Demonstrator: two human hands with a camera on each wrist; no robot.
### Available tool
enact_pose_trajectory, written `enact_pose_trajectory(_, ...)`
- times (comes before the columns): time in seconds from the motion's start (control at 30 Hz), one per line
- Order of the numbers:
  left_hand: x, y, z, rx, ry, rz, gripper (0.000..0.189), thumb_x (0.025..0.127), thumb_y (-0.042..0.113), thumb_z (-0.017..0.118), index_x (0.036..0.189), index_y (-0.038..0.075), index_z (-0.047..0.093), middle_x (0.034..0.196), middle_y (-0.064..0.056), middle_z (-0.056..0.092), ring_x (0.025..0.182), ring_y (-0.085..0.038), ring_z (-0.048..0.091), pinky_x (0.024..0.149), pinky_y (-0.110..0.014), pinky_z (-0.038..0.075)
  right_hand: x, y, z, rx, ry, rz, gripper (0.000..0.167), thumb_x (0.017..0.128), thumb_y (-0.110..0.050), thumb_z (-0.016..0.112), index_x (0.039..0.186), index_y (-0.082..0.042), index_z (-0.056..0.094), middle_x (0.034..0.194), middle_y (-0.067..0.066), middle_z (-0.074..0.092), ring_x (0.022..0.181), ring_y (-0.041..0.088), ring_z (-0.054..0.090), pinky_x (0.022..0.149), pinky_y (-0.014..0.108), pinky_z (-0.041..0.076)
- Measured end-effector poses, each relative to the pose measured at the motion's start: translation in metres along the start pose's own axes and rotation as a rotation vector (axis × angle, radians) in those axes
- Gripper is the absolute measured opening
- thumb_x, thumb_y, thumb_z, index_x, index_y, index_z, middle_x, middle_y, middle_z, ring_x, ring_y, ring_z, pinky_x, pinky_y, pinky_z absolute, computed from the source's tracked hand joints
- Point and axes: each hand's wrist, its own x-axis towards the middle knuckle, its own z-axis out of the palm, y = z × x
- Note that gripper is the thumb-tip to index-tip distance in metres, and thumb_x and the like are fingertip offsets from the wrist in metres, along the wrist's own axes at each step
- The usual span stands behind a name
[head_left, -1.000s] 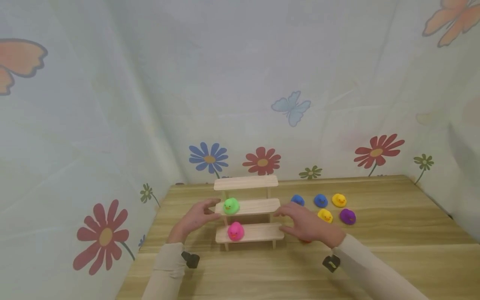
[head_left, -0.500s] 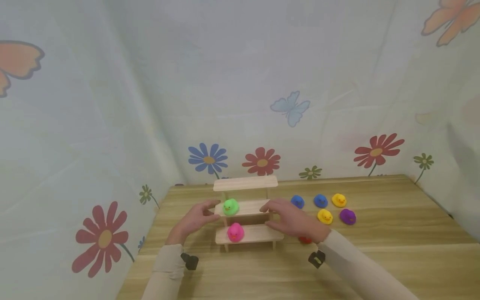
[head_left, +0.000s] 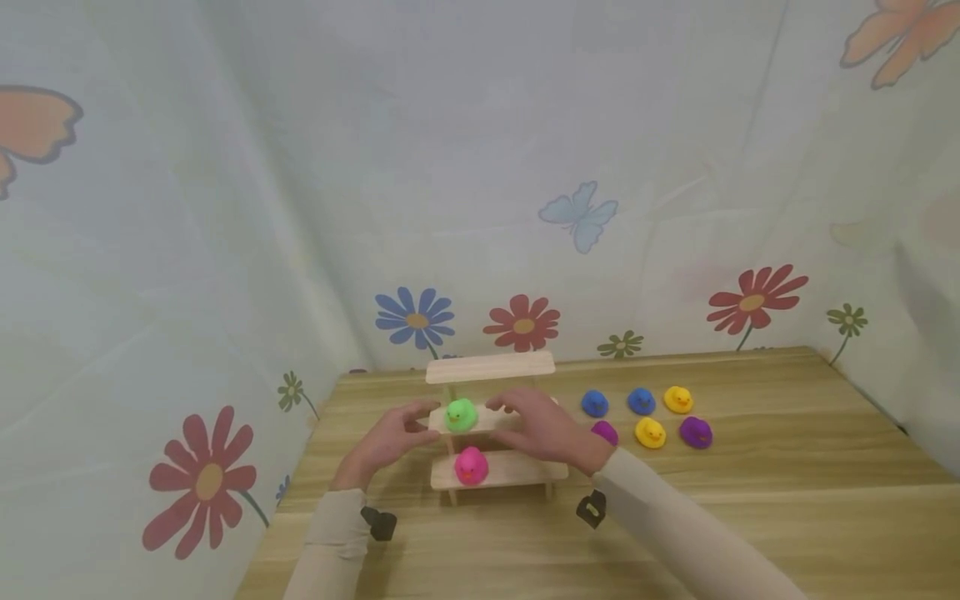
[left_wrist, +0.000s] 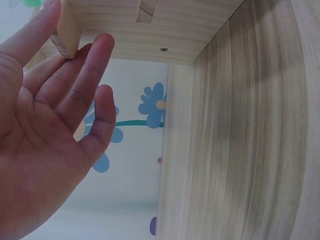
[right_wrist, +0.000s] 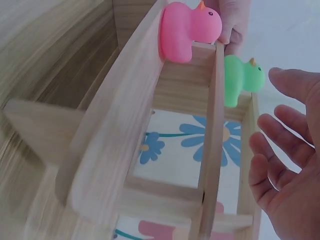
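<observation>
A small three-tier wooden display shelf [head_left: 491,367] stands on the table. On its middle tier, at the left end, sits a green rubber duck [head_left: 461,415]; a pink rubber duck [head_left: 471,466] is on the bottom tier below it. My left hand [head_left: 388,440] holds the left end of the middle tier, with the board between thumb and fingers [left_wrist: 82,82] in the left wrist view. Over the middle tier, right of the green duck, hovers my right hand [head_left: 543,425]. Its fingers are loosely spread and hold nothing; in the right wrist view they point towards the green duck [right_wrist: 241,80], apart from it.
Right of the shelf, several more rubber ducks lie on the wooden table [head_left: 787,450]: blue ones [head_left: 641,401], yellow ones [head_left: 650,432] and purple ones [head_left: 696,432]. A flower-printed cloth [head_left: 660,275] hangs behind the table and along its sides.
My right hand has moved left, from the shelf's right end to over the middle tier near the green duck. A purple duck it had covered now shows; a red one is hidden. My left hand stays put.
</observation>
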Motion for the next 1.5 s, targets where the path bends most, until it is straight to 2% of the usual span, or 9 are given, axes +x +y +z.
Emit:
enact_pose_trajectory(0.13, 0.000, 0.000, 0.000, -0.003, -0.007, 0.006, 0.057, 0.085, 0.031, 0.069, 0.134, 0.009, 0.049, 0.129, -0.013, 0.055, 0.097, -0.022, 0.063, 0.086, -0.044, 0.049, 0.010, -0.001, 0.008, 0.042, 0.031, 0.004, 0.038, 0.084, -0.026, 0.072, 0.117, -0.010, 0.061, 0.113, 0.006, 0.063, 0.098, 0.019, 0.058, 0.084, 0.034, 0.048)
enact_pose_trajectory(0.33, 0.000, 0.003, -0.002, -0.035, -0.015, -0.005, 0.059, 0.085, 0.031, 0.069, 0.136, 0.008, 0.047, 0.129, -0.013, 0.055, 0.098, -0.022, 0.063, 0.088, -0.046, 0.047, 0.025, -0.003, 0.016, 0.038, 0.059, -0.053, 0.042, 0.082, -0.027, 0.073, 0.119, -0.012, 0.061, 0.116, 0.002, 0.064, 0.104, 0.019, 0.058, 0.086, 0.031, 0.048)
enact_pose_trajectory(0.57, -0.001, 0.004, -0.003, -0.061, -0.007, -0.043, 0.062, 0.083, 0.033, 0.071, 0.136, 0.012, 0.049, 0.131, -0.010, 0.054, 0.098, -0.020, 0.063, 0.091, -0.047, 0.045, 0.035, -0.011, 0.021, 0.036, 0.030, -0.089, 0.047, 0.082, -0.028, 0.073, 0.126, -0.016, 0.059, 0.124, -0.002, 0.060, 0.114, 0.016, 0.052, 0.093, 0.036, 0.045)
enact_pose_trajectory(0.7, -0.001, 0.002, -0.003, -0.075, -0.014, -0.024, 0.061, 0.084, 0.031, 0.070, 0.136, 0.009, 0.048, 0.132, -0.012, 0.053, 0.099, -0.021, 0.063, 0.092, -0.048, 0.045, 0.039, -0.011, 0.026, 0.006, 0.034, -0.104, 0.048, 0.082, -0.028, 0.073, 0.126, -0.015, 0.058, 0.122, -0.002, 0.061, 0.110, 0.013, 0.053, 0.093, 0.034, 0.044)
enact_pose_trajectory(0.93, -0.003, 0.002, -0.001, -0.091, -0.022, -0.018, 0.060, 0.085, 0.029, 0.069, 0.136, 0.007, 0.047, 0.132, -0.013, 0.053, 0.100, -0.022, 0.063, 0.093, -0.049, 0.044, 0.040, -0.008, 0.035, -0.004, 0.015, -0.060, 0.049, 0.082, -0.029, 0.074, 0.126, -0.015, 0.059, 0.118, -0.003, 0.062, 0.102, 0.011, 0.054, 0.087, 0.028, 0.046)
enact_pose_trajectory(1.17, -0.004, 0.002, -0.001, -0.091, -0.015, -0.019, 0.060, 0.086, 0.026, 0.069, 0.137, 0.006, 0.045, 0.133, -0.013, 0.052, 0.100, -0.022, 0.063, 0.092, -0.049, 0.044, 0.044, -0.007, 0.042, -0.006, 0.040, -0.027, 0.044, 0.084, -0.033, 0.071, 0.121, -0.012, 0.061, 0.107, -0.006, 0.063, 0.093, 0.013, 0.054, 0.078, 0.024, 0.046)
enact_pose_trajectory(1.5, -0.002, -0.001, 0.001, -0.072, -0.028, 0.016, 0.060, 0.087, 0.028, 0.067, 0.138, 0.004, 0.044, 0.133, -0.016, 0.051, 0.099, -0.023, 0.063, 0.091, -0.046, 0.046, 0.044, -0.007, 0.045, 0.026, 0.074, 0.005, 0.038, 0.084, -0.030, 0.071, 0.117, -0.012, 0.062, 0.106, -0.004, 0.063, 0.095, 0.017, 0.056, 0.080, 0.027, 0.046)
